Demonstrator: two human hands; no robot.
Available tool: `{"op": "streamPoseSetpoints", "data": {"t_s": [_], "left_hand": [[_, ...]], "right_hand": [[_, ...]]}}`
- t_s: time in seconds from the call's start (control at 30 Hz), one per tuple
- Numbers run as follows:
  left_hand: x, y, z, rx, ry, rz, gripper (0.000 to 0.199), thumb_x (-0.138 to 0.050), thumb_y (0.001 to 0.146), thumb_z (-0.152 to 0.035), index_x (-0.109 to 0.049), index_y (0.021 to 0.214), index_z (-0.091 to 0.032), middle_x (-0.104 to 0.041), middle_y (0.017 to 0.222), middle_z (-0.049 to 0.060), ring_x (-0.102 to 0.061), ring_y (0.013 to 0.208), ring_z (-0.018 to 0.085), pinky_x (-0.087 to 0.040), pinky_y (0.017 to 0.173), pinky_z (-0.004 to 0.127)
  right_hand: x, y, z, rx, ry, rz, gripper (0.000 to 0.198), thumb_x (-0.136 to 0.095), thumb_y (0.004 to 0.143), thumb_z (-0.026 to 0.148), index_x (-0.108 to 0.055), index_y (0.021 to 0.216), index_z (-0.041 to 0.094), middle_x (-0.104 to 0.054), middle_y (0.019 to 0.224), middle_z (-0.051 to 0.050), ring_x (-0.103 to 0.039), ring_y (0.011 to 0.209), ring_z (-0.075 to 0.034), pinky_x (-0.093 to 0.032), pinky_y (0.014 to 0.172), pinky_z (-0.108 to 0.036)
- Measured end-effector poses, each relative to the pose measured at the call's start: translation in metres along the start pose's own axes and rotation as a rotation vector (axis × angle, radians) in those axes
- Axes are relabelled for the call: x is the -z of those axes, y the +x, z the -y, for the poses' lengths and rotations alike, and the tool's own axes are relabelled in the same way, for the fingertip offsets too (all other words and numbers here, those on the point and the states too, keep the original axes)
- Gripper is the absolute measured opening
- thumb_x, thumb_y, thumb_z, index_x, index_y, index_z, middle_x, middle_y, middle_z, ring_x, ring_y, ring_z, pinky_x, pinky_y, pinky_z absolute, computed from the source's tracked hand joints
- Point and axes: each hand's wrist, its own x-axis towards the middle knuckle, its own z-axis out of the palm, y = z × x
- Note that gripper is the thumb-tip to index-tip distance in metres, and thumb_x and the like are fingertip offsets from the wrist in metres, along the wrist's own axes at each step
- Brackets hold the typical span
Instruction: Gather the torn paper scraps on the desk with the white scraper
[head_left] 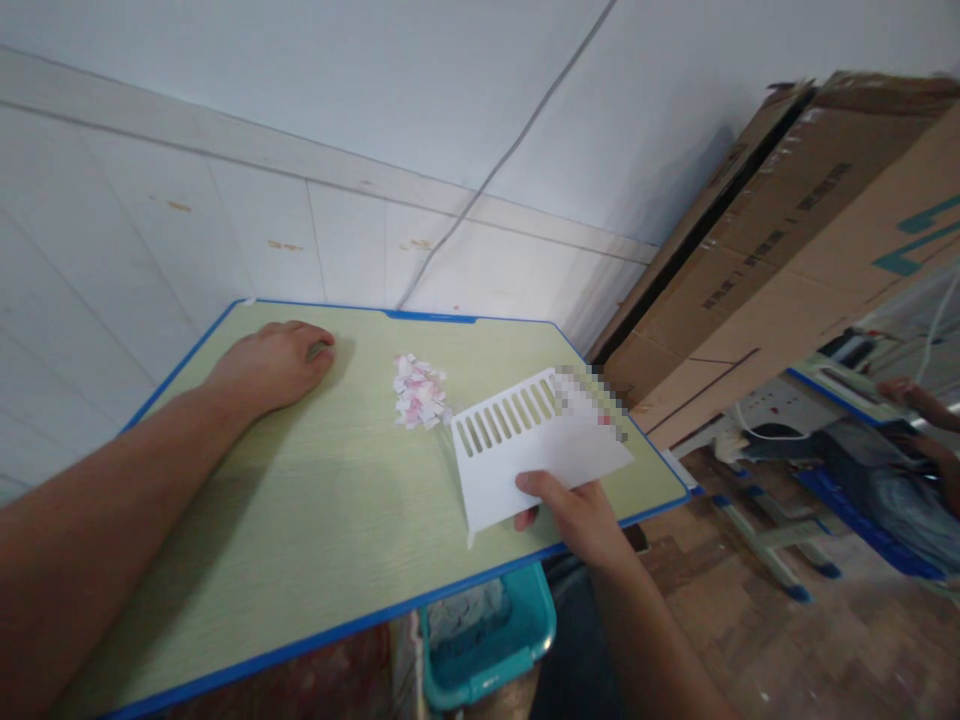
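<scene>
My right hand point(574, 505) grips the lower edge of a white card point(510, 470), thumb on top and fingers underneath. A row of several long slots is cut along the card's upper part. The card is held tilted over the right side of the table, and its upper right corner is blurred by blocky pixels. Left of it lies a small heap of pink and white paper scraps point(420, 392), close to the card's corner. My left hand point(274, 365) rests on the far left of the table, fingers loosely bent, with nothing visible in it.
The pale green table point(315, 520) has a blue edge and stands near a white wall point(345, 240) with a grey cable. Tall cardboard boxes point(750, 260) lean at the right. A teal basin point(491, 680) sits below the front edge. Another person point(877, 480) sits far right.
</scene>
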Motion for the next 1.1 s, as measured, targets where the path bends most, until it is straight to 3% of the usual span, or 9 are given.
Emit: {"op": "streamPoseSetpoints", "data": {"t_s": [0.13, 0.37, 0.73, 1.1], "left_hand": [[0.0014, -0.0009, -0.0021, 0.005, -0.010, 0.010, 0.075, -0.033, 0.111, -0.047, -0.078, 0.158, -0.009, -0.073, 0.169, 0.024, -0.065, 0.161, 0.046, -0.051, 0.137, 0.062], [-0.0005, -0.0002, 0.0001, -0.001, -0.013, -0.001, 0.071, -0.036, 0.112, -0.046, -0.079, 0.157, -0.013, -0.075, 0.168, 0.022, -0.065, 0.160, 0.044, -0.052, 0.136, 0.060], [0.0018, -0.0008, -0.0040, 0.014, 0.006, 0.018, 0.075, -0.031, 0.113, -0.047, -0.077, 0.160, -0.010, -0.073, 0.170, 0.023, -0.064, 0.162, 0.045, -0.051, 0.137, 0.060], [0.0033, -0.0028, -0.0059, 0.019, 0.021, 0.015, 0.070, -0.034, 0.113, -0.043, -0.078, 0.158, -0.012, -0.073, 0.170, 0.021, -0.065, 0.160, 0.044, -0.052, 0.136, 0.059]], "right_hand": [[-0.0001, -0.0009, 0.0001, -0.030, 0.045, -0.002, 0.024, -0.083, 0.080, 0.043, -0.076, 0.065, 0.025, -0.072, 0.053, -0.005, -0.066, 0.048, -0.022, -0.059, 0.053, -0.033], [-0.0002, -0.0018, 0.0048, -0.055, 0.093, 0.016, 0.023, -0.084, 0.074, 0.042, -0.073, 0.063, 0.025, -0.068, 0.051, -0.003, -0.061, 0.042, -0.020, -0.055, 0.046, -0.031], [0.0010, -0.0020, 0.0032, -0.070, 0.102, 0.043, 0.023, -0.086, 0.073, 0.042, -0.072, 0.070, 0.025, -0.068, 0.054, -0.002, -0.060, 0.041, -0.018, -0.055, 0.043, -0.030], [0.0027, -0.0035, 0.0021, -0.082, 0.143, 0.045, 0.024, -0.086, 0.071, 0.040, -0.070, 0.062, 0.025, -0.062, 0.048, 0.000, -0.055, 0.039, -0.017, -0.050, 0.040, -0.028]]}}
